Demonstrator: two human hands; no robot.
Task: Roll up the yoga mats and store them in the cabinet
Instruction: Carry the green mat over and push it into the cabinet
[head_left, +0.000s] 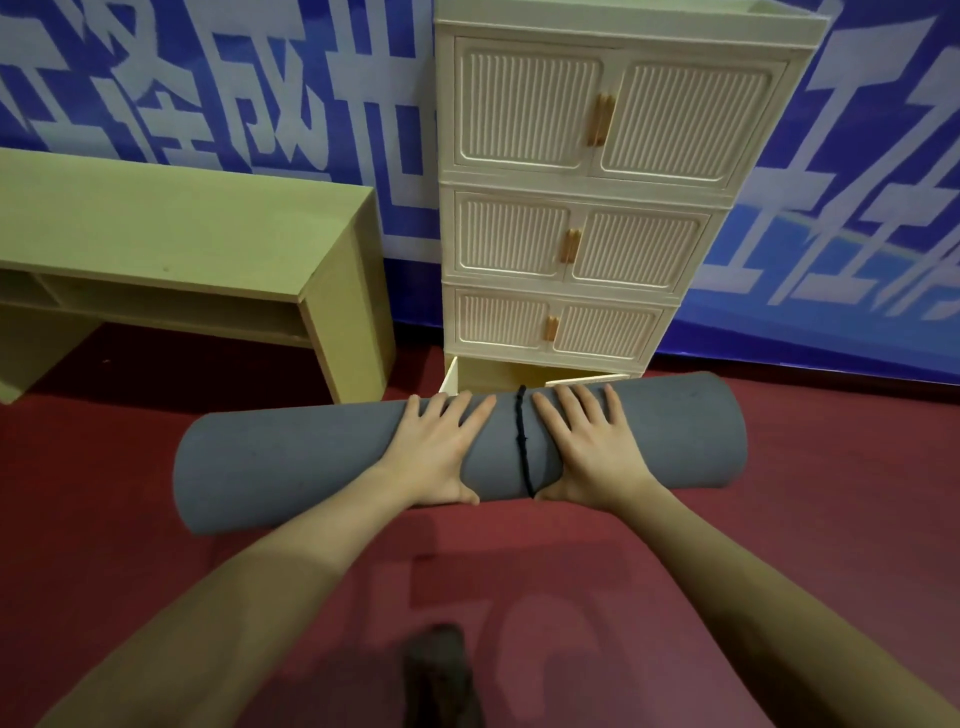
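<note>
Both hands, left (435, 451) and right (592, 448), grip the rolled mat (291, 457), fingers over its top, thumbs underneath, flanking a black cord (521, 441). It lies before the cabinet (571, 208), whose bottom doors seem open.

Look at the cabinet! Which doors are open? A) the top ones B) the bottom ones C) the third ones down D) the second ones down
B: on the cream cabinet only the bottom doors swing outward, just behind the rolled grey yoga mat tied with a black string; the three pairs above sit flush and closed.
</note>
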